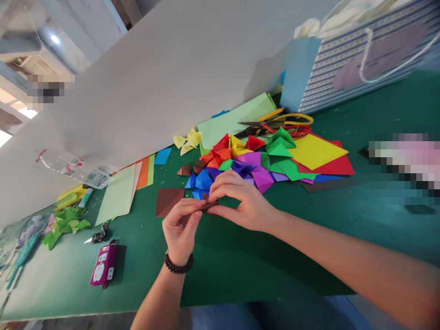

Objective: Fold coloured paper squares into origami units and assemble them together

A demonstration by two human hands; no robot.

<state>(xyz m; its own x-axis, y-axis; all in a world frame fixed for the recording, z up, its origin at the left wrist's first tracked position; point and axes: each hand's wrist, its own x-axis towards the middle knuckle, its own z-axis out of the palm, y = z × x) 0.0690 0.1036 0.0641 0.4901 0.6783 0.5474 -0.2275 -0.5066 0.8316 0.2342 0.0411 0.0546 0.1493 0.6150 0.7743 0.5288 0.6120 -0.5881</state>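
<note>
Between the fingertips of both hands is a small folded piece of brown paper (209,206), held just above the green table. My left hand (182,225), with a dark beaded bracelet at the wrist, pinches its left end. From the right, my right hand (242,199) pinches the other end between thumb and fingers. A flat brown paper square (169,202) lies just left of the hands. Right behind them spreads a heap of folded paper pieces (237,162) in blue, purple, red, yellow and green. Fingers partly cover the brown piece, so its full shape is hidden.
Scissors (299,120) lie behind the heap, near yellow paper sheets (318,153). A striped paper bag (357,59) stands at back right. Leftward are a clear plastic bottle (77,168), pale green sheets (117,193), green paper pieces (67,224) and a magenta pouch (104,265).
</note>
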